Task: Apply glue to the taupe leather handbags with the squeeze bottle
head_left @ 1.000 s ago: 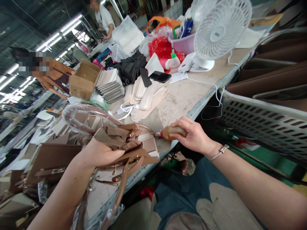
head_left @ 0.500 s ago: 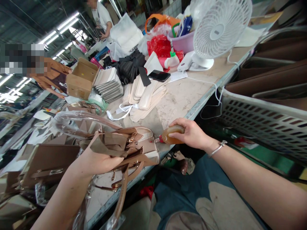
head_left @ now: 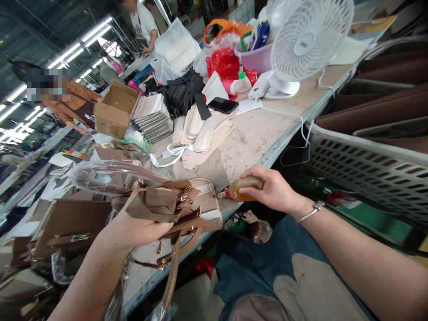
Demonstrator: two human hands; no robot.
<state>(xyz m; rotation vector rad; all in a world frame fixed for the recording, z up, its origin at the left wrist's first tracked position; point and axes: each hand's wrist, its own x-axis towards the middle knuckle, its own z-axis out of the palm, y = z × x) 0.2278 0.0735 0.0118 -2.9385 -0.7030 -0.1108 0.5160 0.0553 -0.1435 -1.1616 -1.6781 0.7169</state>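
My left hand (head_left: 142,223) is wrapped round a brown handbag (head_left: 210,205) that lies on its side at the table's front edge. A dark brown flap of cloth (head_left: 155,203) covers part of those fingers. One handle (head_left: 172,276) of the bag hangs over the edge; the other, in clear plastic, points left. My right hand (head_left: 272,187) squeezes an amber glue bottle (head_left: 245,188) with a red neck. The bottle's thin tip points at the bag's end panel, very close to it; whether they touch is hard to tell.
Beige pieces (head_left: 203,142), a black phone (head_left: 223,105) and a white fan (head_left: 302,44) are on the table (head_left: 247,138). A cardboard box (head_left: 115,109) stands behind. More bags (head_left: 73,227) lie left, a plastic crate (head_left: 368,165) right. Two people stand at the back left.
My right hand and the bottle have moved slightly right, drawing the tip back from the bag. My left hand keeps its hold, with the bag nearly still.
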